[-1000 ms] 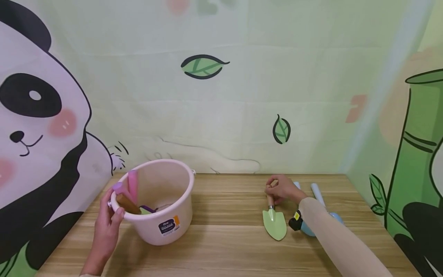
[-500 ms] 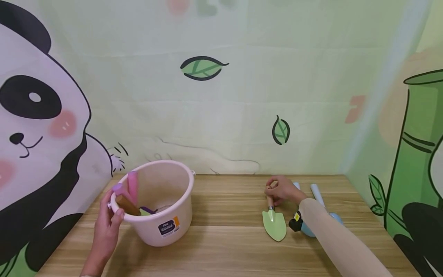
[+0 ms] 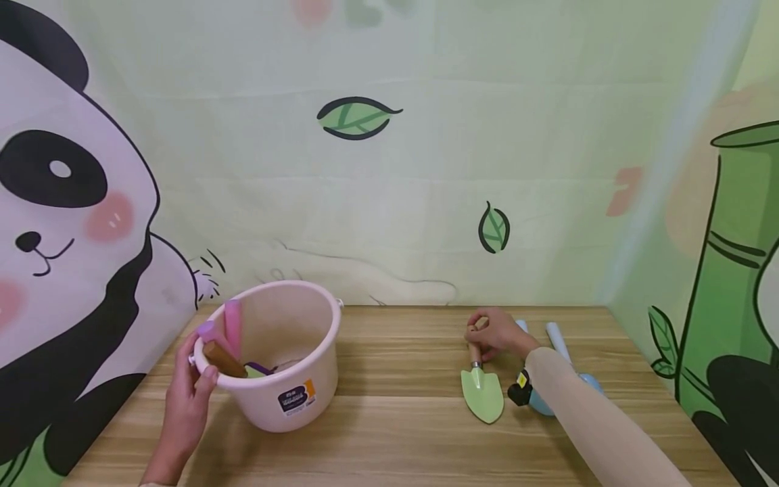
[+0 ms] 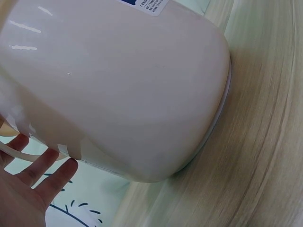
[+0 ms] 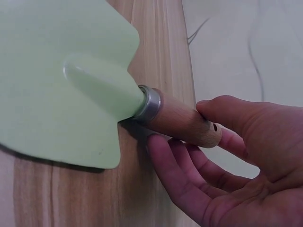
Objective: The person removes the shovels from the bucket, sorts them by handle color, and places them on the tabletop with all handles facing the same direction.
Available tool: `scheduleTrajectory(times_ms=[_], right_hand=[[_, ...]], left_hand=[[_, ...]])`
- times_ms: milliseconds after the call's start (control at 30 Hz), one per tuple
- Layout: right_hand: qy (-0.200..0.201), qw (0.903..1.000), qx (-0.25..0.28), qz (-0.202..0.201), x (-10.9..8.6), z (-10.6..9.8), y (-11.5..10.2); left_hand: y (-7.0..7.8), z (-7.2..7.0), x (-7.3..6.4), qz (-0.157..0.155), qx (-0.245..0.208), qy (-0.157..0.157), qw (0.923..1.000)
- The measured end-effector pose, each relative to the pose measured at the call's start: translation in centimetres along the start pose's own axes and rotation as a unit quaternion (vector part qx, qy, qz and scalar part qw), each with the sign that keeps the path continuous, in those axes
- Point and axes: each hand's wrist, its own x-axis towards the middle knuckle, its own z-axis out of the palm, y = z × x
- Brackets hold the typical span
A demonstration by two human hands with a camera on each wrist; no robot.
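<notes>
Head view shows the right hand (image 3: 496, 333) pinching a light-green, pointed trowel (image 3: 482, 387) by the end of its wooden handle (image 5: 175, 119), right of centre on the brown wood-grain desk (image 3: 402, 439), while the left hand (image 3: 189, 399) grips the rim of a round pale-pink plastic bucket (image 3: 268, 406) at lower left. Held so near its end, the trowel could twist or slip, its blade (image 5: 57, 109) perhaps knocking the small black-and-yellow object (image 3: 517, 393) just beside it. Close behind the right hand runs the desk's back edge, so the roomier stretch is between bucket and trowel at lower centre
</notes>
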Motion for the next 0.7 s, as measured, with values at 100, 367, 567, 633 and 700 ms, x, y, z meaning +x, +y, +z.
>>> scheduleTrajectory(times_ms=[100,367,567,633,700], right_hand=[[-0.003,1.0,0.002,0.003,-0.1,-0.1,-0.2],[-0.035,0.9993,-0.007,0.014,-0.3,-0.8,-0.9],[-0.056,0.9962,-0.066,0.007,-0.7,-2.0,-2.3],[-0.061,0.9944,-0.086,0.007,-1.0,-2.4,-3.0],[-0.061,0.9926,-0.105,0.007,-1.1,-2.7,-3.6]], left_hand=[[0.0,0.0,0.1,-0.002,0.001,-0.001,1.0],[0.0,0.0,0.0,-0.002,-0.008,-0.002,1.0],[0.0,0.0,0.0,0.003,-0.005,0.001,1.0],[0.0,0.0,0.0,0.005,-0.006,0.001,1.0],[0.0,0.0,0.0,0.005,-0.007,0.0,1.0]])
